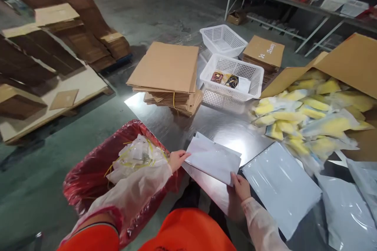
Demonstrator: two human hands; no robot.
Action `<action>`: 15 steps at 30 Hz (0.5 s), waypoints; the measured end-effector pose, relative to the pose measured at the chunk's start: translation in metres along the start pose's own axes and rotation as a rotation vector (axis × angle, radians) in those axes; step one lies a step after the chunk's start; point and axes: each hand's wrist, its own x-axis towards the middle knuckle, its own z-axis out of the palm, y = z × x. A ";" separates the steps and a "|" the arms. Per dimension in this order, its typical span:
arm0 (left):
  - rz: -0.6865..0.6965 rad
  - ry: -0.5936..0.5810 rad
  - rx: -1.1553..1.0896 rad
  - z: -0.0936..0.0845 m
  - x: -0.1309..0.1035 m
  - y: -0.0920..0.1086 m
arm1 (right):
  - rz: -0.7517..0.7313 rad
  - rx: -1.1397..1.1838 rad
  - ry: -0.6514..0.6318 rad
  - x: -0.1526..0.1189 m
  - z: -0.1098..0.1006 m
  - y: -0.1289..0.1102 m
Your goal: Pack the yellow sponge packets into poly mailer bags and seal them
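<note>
A pale grey-white plastic mailing bag (213, 157) lies at the near edge of the metal table, seemingly folded or stacked in layers. My left hand (178, 160) pinches its left edge between thumb and fingers. At its lower right corner my right hand (240, 186) grips it, thumb on top. Just right of that hand rests a stack of larger white plastic bags (282, 186), with more clear-wrapped bags (349, 208) beyond. Beneath my left forearm stands a bin lined with red plastic (88, 160), holding crumpled clear wrapping and yellow straps (138, 155).
Flat cardboard (165, 66) is stacked on the metal table (165, 125). Behind it are a white basket (232, 90) with patterned packets and another white basket (224, 39). A tipped carton (347, 66) spills yellow wrapped packs (312, 110) at right. Pallets of cardboard (70, 39) stand left.
</note>
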 end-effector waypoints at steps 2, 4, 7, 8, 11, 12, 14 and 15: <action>-0.068 0.038 0.006 0.002 0.005 0.007 | 0.014 -0.017 -0.001 0.007 0.000 -0.004; -0.133 0.059 0.018 0.001 0.010 0.014 | 0.032 -0.040 -0.007 0.011 0.001 -0.005; -0.167 0.160 0.130 -0.004 0.010 0.025 | 0.058 -0.089 -0.021 0.007 -0.005 -0.006; -0.124 0.235 0.203 -0.005 0.007 0.030 | 0.069 -0.117 -0.022 0.002 -0.008 -0.007; 0.221 0.419 0.420 0.002 -0.002 0.050 | 0.087 -0.242 0.039 -0.011 -0.016 -0.025; 0.376 0.404 0.471 0.009 -0.004 0.058 | 0.052 -0.309 0.088 -0.012 -0.015 -0.034; 0.645 0.243 0.547 0.024 -0.002 0.074 | -0.121 -0.449 0.159 -0.004 -0.010 -0.053; 0.728 0.135 0.579 0.032 0.002 0.082 | -0.231 -0.513 0.155 0.005 -0.005 -0.060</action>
